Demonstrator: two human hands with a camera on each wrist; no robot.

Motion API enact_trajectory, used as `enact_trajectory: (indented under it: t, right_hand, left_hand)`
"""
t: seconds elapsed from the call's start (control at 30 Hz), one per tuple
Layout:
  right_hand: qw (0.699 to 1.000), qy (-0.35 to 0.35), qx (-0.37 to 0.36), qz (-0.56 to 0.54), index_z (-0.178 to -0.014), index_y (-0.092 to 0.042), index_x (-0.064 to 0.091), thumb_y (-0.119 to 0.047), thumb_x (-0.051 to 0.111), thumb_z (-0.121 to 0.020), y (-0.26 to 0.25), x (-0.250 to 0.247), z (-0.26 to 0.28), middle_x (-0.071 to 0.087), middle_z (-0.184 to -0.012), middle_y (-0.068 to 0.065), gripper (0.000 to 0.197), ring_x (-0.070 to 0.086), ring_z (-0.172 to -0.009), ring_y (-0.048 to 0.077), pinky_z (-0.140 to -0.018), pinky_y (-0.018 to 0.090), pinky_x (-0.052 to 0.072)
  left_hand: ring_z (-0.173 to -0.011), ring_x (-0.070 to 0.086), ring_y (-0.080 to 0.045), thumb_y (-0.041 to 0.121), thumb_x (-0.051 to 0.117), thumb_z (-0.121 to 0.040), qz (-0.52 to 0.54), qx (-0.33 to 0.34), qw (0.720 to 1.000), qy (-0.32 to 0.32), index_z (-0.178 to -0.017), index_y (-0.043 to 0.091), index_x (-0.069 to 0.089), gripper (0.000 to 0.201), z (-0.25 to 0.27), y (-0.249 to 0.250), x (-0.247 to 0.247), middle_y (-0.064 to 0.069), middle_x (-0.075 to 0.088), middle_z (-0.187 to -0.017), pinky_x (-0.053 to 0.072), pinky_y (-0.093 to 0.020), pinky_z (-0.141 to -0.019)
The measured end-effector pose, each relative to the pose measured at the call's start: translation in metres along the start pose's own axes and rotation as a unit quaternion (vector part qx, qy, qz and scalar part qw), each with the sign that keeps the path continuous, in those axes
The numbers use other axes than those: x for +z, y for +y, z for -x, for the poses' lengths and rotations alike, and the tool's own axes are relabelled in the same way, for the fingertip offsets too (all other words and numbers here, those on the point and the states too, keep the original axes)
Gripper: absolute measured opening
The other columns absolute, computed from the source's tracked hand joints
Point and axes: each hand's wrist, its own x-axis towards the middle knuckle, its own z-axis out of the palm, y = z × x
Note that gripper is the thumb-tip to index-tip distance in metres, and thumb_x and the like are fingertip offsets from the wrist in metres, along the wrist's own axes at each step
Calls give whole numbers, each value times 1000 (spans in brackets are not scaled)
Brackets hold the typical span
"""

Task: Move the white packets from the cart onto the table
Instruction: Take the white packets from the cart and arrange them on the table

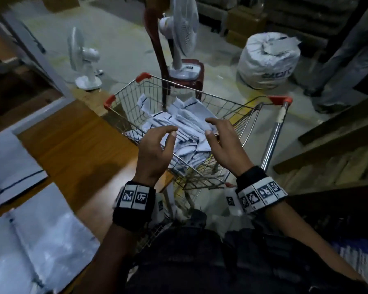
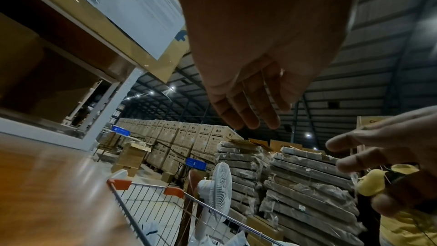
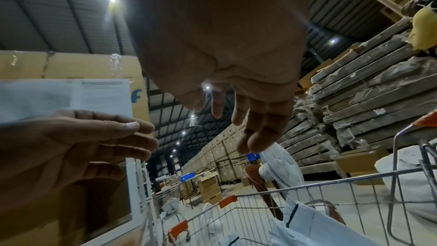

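A wire shopping cart [image 1: 238, 102] with red corner caps holds a loose heap of white packets [image 1: 185, 122]. Both my hands hover over the heap, empty, fingers spread and relaxed. My left hand [image 1: 157, 143] is above the cart's near left side, my right hand [image 1: 221, 136] above its near right side, palms facing each other. The wooden table [image 1: 77, 149] lies to the left, and large white packets [image 1: 40, 247] rest on its near part. In the wrist views my left hand [image 2: 248, 111] and right hand [image 3: 248, 126] hold nothing; cart packets [image 3: 307, 222] show below.
Two white fans [image 1: 83, 58] [image 1: 183, 39] stand beyond the cart, one on a brown stool [image 1: 185, 79]. A stuffed white sack [image 1: 268, 60] sits on the floor at the right. Wrapped pallets [image 2: 307, 184] and stacked cartons [image 2: 189, 137] fill the warehouse behind. Another person's legs [image 1: 348, 60] stand far right.
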Motion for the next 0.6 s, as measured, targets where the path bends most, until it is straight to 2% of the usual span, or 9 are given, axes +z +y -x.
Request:
enact_trajectory:
  t: [0.1, 0.17, 0.23, 0.3, 0.37, 0.4, 0.5, 0.6]
  right_hand:
    - [997, -47, 56, 14, -140, -18, 47, -41, 36, -106, 12, 6, -29, 46, -134, 7, 43, 49, -110, 13, -92, 29, 41]
    - [989, -102, 93, 43, -140, -15, 48, -53, 29, -103, 29, 13, -53, 45, -138, 13, 57, 49, -121, 23, -96, 31, 38]
    - [972, -177, 132, 86, -143, -13, 45, -68, 20, -94, 48, 19, -73, 42, -145, 17, 78, 45, -131, 32, -104, 40, 38]
    - [944, -247, 176, 127, -147, -12, 39, -70, 20, -94, 69, 23, -93, 35, -150, 19, 80, 39, -136, 37, -108, 48, 36]
    - [931, -274, 199, 139, -145, -13, 41, -78, 16, -87, 93, 29, -112, 39, -147, 21, 91, 40, -133, 38, -106, 51, 38]
    - [930, -276, 204, 134, -141, -12, 44, -79, 15, -86, 102, 34, -116, 44, -143, 22, 92, 43, -130, 39, -104, 50, 39]
    - [923, -287, 229, 116, -136, -9, 47, -59, 21, -101, 134, 54, -136, 48, -137, 25, 67, 47, -125, 40, -100, 48, 40]
    - [907, -298, 271, 125, -148, -11, 38, -58, 28, -102, 160, 73, -154, 38, -150, 22, 67, 39, -136, 39, -108, 51, 37]
  left_hand:
    - [-102, 59, -6, 22, 58, -99, 16, -1, 999, -40, -114, 13, 71, 22, -31, -25, 1, 2, 70, -109, 49, -28, -83]
    - [-100, 60, -7, 22, 57, -100, 19, -2, 998, -58, -114, 13, 71, 22, -48, -40, 2, 1, 71, -109, 49, -26, -81]
    - [-97, 61, -5, 21, 57, -100, 24, -10, 997, -67, -112, 13, 71, 21, -58, -52, 3, 2, 72, -105, 48, -19, -79]
    - [-94, 61, -3, 21, 58, -99, 26, -14, 997, -66, -110, 14, 72, 19, -70, -62, 7, 3, 72, -102, 44, -10, -76]
    - [-91, 62, -4, 19, 59, -98, 40, -24, 997, -63, -107, 14, 73, 17, -86, -71, 16, 4, 73, -98, 43, -7, -73]
    - [-90, 63, -5, 18, 60, -98, 47, -27, 997, -60, -106, 14, 73, 16, -89, -73, 18, 3, 73, -96, 42, -7, -71]
    - [-87, 65, -6, 15, 61, -97, 63, -42, 995, -58, -102, 11, 73, 14, -109, -85, 33, 1, 73, -91, 44, -9, -69]
    - [-84, 66, -7, 14, 61, -95, 46, -44, 995, -80, -101, 10, 73, 14, -132, -99, 53, 1, 73, -89, 47, -10, -71]
